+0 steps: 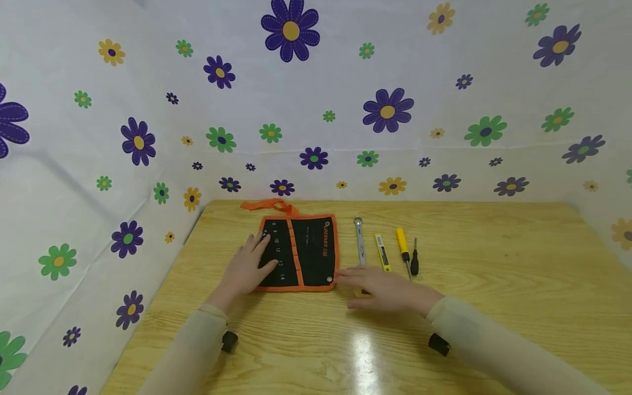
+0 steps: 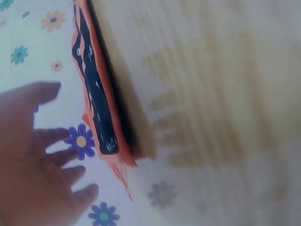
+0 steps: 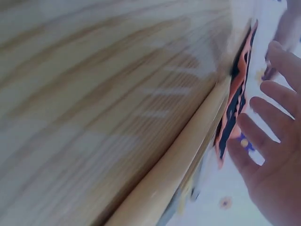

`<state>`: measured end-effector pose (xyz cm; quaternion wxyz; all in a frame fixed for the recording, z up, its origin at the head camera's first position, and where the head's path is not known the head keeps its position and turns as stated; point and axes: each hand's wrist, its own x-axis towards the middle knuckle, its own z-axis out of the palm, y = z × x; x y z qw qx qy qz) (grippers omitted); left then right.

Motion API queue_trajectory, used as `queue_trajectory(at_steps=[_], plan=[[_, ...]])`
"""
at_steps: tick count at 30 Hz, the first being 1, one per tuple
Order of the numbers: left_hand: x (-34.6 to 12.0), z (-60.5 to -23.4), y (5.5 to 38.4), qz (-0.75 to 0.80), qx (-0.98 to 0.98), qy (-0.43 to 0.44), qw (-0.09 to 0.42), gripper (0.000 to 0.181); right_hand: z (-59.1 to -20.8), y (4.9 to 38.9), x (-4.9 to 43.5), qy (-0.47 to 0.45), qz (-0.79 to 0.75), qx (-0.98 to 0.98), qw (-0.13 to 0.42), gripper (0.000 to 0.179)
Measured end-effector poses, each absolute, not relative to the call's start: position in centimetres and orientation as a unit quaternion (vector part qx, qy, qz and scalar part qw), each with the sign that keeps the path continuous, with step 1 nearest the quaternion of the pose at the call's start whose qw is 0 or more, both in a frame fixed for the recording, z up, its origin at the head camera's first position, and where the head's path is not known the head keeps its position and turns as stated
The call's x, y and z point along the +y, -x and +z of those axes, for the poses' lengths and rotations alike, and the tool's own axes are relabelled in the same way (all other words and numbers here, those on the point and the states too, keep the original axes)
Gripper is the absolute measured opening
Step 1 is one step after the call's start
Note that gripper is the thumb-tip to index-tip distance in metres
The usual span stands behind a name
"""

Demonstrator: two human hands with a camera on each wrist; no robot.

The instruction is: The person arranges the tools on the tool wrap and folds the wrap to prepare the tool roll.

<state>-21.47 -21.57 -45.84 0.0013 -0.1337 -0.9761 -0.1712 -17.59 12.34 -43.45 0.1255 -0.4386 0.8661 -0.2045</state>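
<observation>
A black tool pouch point(image 1: 316, 258) with orange edging lies unfolded, its numbered pockets on the left and an orange tie strap point(image 1: 269, 204) behind. My left hand point(image 1: 244, 269) is over the pouch's left side, fingers spread. At its lower right corner are the fingertips of my right hand point(image 1: 382, 288), held out flat with nothing gripped. Beyond that hand stand a combination wrench point(image 1: 360, 241), a slim yellow tool point(image 1: 382, 252), a yellow-handled screwdriver point(image 1: 402, 241) and a small black-handled screwdriver point(image 1: 415, 263). Near the right hand, a rounded tan length point(image 3: 164, 169) shows in the right wrist view.
All of this lies on a wood-grain table point(image 1: 503, 307). White flower-print cloth point(image 1: 336, 71) rises behind the table and on its left and right sides. Dark straps point(image 1: 438, 344) hang under the forearms.
</observation>
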Motion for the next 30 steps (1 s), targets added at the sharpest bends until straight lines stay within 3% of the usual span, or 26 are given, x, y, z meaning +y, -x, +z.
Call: queue_trajectory(at_steps=[6,15,24,30], plan=[[-22.7,-46.0,20.6,-0.29,-0.945,0.145,-0.046,0.074,-43.4,17.3,15.6,0.383,-0.287,0.873,0.088,0.044],[-23.9,-46.6,20.0,-0.367,-0.911,0.167,-0.087,0.085,-44.5,16.8,20.1,0.334,-0.38,0.856,0.109,0.048],[-24.9,-47.7,19.9,-0.387,-0.897,0.176,-0.123,0.088,-45.3,16.9,22.1,0.328,-0.366,0.864,0.112,0.049],[-25.2,-48.5,19.9,-0.383,-0.894,0.189,-0.135,0.081,-45.7,16.7,22.2,0.328,-0.328,0.877,0.125,0.047]])
